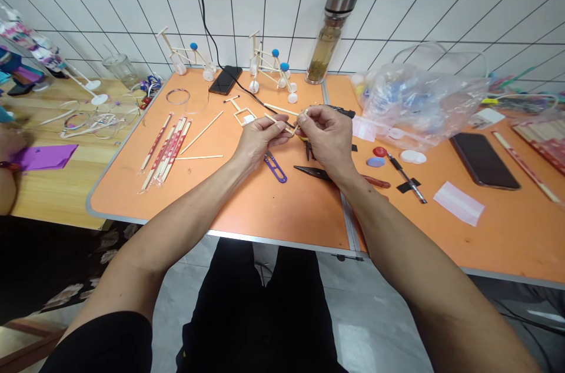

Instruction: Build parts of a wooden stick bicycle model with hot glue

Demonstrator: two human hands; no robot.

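My left hand (260, 140) and my right hand (329, 139) are raised just above the orange table (212, 208). Their fingertips pinch thin wooden sticks (280, 122), which cross near a small joint, partly hidden by my fingers. Below my right hand lie black-tipped needle-nose pliers (313, 172) with a reddish-brown handle. Purple-handled snips (276, 166) rest beneath my left hand. A small flat stick frame (242, 112) lies just beyond my left hand, and paper-wrapped sticks (164, 150) lie further left.
Two stick models with blue balls and white wheels (270, 67) stand by the tiled wall. Nearby are a black phone (225, 79), a glass bottle (332, 35), and a plastic bag (419, 105). Another person's hand (11, 143) is at the far left, beside a wooden table.
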